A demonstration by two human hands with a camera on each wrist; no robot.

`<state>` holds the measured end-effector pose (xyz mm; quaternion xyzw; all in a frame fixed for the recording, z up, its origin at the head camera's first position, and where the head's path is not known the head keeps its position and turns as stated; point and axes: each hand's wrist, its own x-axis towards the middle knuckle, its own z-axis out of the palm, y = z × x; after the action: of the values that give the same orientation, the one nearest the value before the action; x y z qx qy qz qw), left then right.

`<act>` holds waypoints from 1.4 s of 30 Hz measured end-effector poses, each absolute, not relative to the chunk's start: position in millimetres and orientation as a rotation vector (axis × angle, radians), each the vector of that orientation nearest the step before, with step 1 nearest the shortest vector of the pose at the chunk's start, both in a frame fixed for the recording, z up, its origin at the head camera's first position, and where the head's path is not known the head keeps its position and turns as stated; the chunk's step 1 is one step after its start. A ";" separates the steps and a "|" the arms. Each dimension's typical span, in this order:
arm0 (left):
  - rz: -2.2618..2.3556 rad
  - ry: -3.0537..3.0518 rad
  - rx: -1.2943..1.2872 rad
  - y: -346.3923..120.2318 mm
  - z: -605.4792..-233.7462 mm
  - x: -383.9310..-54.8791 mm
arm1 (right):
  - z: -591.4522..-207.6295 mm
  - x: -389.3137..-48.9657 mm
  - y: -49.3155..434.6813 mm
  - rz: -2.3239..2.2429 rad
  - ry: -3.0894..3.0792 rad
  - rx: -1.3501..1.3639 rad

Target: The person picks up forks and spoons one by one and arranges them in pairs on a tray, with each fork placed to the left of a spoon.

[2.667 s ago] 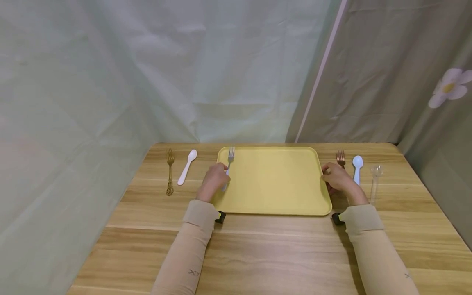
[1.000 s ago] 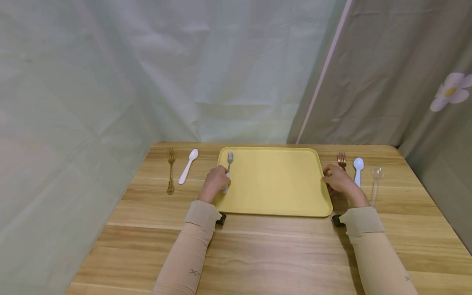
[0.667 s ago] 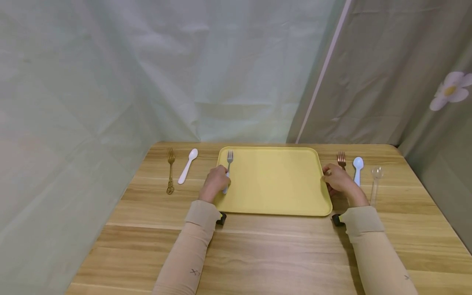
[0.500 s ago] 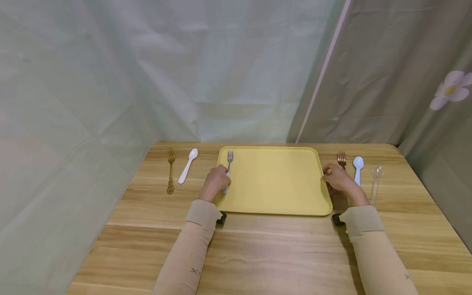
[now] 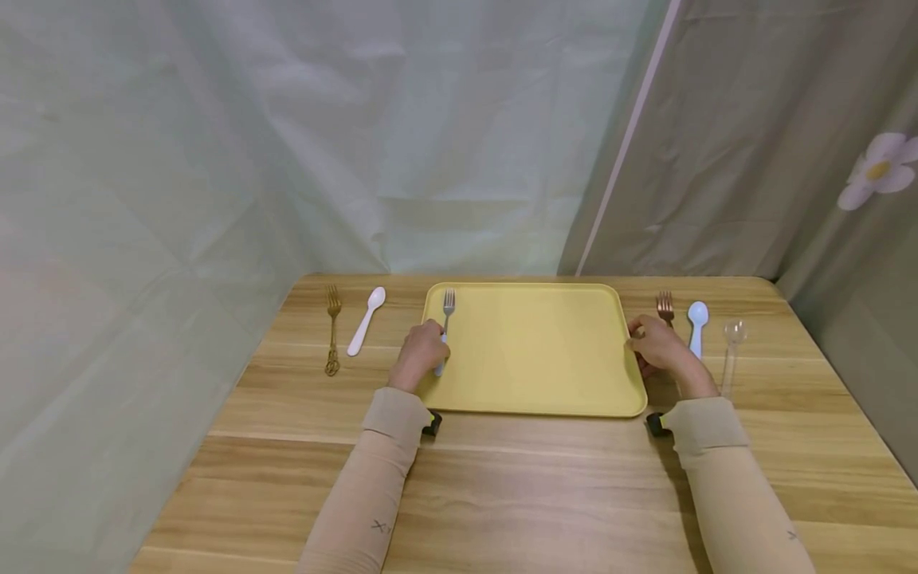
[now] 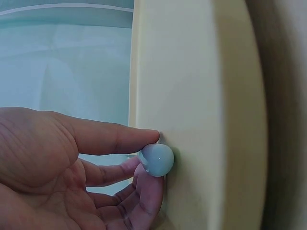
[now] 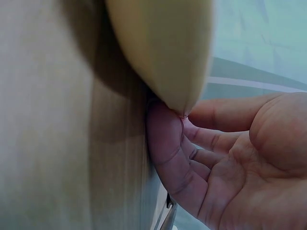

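My left hand (image 5: 419,351) pinches a fork (image 5: 449,301) with a light blue handle, over the left side of the yellow tray (image 5: 534,351). The fork's tines point to the far edge. In the left wrist view, the rounded handle end (image 6: 159,160) sits between thumb and fingers, close over the tray surface. At the tray's right rim, my right hand (image 5: 658,347) grips the edge. The right wrist view shows the thumb against the rim, with a finger (image 7: 165,134) curled beneath it.
An ornate gold fork (image 5: 332,331) and a white spoon (image 5: 366,321) lie left of the tray on the wooden table (image 5: 531,486). Right of it are a copper-coloured fork (image 5: 665,307), partly behind my right hand, a light blue spoon (image 5: 697,327) and a clear spoon (image 5: 731,351).
Since the earliest frame, the fork has slid slightly towards me and turned a little straighter, with my left hand still on it. My right hand stays at the tray's rim.
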<state>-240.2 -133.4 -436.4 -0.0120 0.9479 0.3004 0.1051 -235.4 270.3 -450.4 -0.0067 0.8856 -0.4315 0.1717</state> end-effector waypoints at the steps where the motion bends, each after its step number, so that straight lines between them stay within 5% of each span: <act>1: 0.881 2.797 -0.036 -133.2 -436.7 -240.3 | -450.2 -235.4 270.3 -1.224 2.514 -0.017; 42: 0.895 2.758 -0.040 -131.9 -436.7 -233.4 | -448.8 -234.2 270.2 -1.253 2.508 -0.022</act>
<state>-233.4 -131.9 -436.7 -0.0137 0.9441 0.3065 0.1204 -234.2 270.2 -448.8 -0.0076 0.8818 -0.4405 0.1684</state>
